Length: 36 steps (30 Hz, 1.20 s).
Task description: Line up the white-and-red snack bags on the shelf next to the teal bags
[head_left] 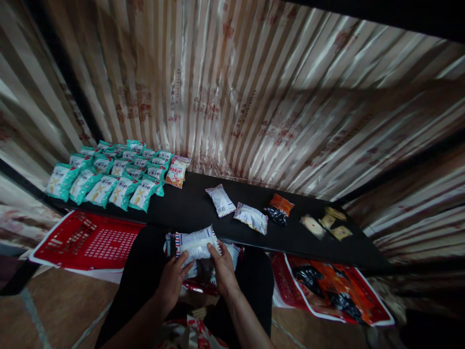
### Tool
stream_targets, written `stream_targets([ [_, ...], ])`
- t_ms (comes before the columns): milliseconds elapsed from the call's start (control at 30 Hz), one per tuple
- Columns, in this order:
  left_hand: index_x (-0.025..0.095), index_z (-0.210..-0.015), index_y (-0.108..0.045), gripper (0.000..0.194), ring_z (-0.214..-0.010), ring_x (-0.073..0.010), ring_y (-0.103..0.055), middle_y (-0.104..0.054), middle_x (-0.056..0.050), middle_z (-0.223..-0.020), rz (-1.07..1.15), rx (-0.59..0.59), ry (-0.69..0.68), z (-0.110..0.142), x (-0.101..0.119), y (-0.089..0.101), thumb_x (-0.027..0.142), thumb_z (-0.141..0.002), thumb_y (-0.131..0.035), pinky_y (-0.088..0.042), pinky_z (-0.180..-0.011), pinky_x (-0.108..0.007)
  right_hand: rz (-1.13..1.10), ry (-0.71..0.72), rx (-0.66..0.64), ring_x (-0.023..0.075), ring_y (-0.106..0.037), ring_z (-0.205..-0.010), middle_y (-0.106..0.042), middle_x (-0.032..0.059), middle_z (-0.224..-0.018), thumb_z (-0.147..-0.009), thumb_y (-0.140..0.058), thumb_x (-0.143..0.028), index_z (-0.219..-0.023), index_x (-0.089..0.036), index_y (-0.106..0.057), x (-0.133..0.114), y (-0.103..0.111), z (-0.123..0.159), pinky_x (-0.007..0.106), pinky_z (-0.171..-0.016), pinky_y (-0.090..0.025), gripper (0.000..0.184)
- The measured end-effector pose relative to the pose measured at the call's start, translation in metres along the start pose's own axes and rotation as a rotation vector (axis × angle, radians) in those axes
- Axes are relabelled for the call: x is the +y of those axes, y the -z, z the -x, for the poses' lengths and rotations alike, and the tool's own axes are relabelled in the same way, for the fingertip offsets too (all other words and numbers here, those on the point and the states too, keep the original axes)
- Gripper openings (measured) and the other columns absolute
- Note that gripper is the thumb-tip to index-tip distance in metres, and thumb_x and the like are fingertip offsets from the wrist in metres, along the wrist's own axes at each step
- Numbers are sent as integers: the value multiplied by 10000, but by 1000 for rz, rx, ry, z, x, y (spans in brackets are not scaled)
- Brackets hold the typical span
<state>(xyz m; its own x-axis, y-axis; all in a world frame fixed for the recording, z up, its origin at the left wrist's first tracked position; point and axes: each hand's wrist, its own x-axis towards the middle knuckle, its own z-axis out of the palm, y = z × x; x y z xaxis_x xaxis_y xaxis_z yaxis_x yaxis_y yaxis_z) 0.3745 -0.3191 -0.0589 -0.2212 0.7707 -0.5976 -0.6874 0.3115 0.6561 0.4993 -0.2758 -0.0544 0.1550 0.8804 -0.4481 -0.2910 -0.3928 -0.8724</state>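
Observation:
Between both hands, above my lap, is a white snack bag with striped ends and small printed text facing up. My left hand grips its lower left edge, and my right hand pinches its right end with the thumb on top. More bags of the same kind lie beneath it between my knees, partly hidden by my hands. On the black shelf ahead lie two similar white bags, one tilted and one to its right. An orange and white bag stands farther left.
Rows of teal snack bags fill the shelf's left end. Rightward on the black shelf are an orange and black packet, a round pale packet and several small yellowish packets. Red baskets stand below, left and right.

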Motion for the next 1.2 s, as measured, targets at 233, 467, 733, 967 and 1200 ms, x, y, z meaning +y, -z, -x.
stream_targets([
  [233,128,-842,-656,163,-1027,-269,-612,-704,-90,-958,104,-77,79,-1,-14,6,154,-684,-690,-493,-915,-380,-102,-44,63,185,-633,-730,-685,39,-808,-479,-789,-419,-880,-171,-585,-5,-13,-4,287,-662,-501,514],
  [467,125,-866,-656,206,-922,-242,-661,-716,-97,-921,136,-1,114,-5,-13,3,91,-666,-697,-522,-855,-341,-58,-116,18,133,-604,-705,-658,1,-789,-522,-762,-473,-809,-196,-590,-4,-21,0,231,-607,-464,434],
  [733,124,-934,-634,290,-939,-265,-646,-704,-104,-942,-14,-76,93,-12,-11,9,231,-674,-704,-506,-831,-348,-3,-118,19,141,-609,-644,-661,9,-715,-535,-758,-462,-832,-183,-602,-3,-22,-6,251,-591,-468,436],
  [967,185,-1202,-441,648,-1140,-270,-523,-558,-119,-1215,-332,169,-187,-22,-1,2,128,-615,-710,-422,-956,-360,37,-71,50,176,-630,-675,-685,43,-772,-540,-739,-476,-858,-180,-617,-5,-26,-9,261,-568,-469,451],
  [1200,205,-1170,-541,451,-1340,-271,-247,-339,-96,-1418,-768,71,-778,-19,-1,9,182,-725,-614,-181,-1114,-412,57,-61,55,178,-629,-672,-687,45,-769,-534,-738,-483,-854,-173,-626,-5,-27,-12,256,-560,-467,460],
])
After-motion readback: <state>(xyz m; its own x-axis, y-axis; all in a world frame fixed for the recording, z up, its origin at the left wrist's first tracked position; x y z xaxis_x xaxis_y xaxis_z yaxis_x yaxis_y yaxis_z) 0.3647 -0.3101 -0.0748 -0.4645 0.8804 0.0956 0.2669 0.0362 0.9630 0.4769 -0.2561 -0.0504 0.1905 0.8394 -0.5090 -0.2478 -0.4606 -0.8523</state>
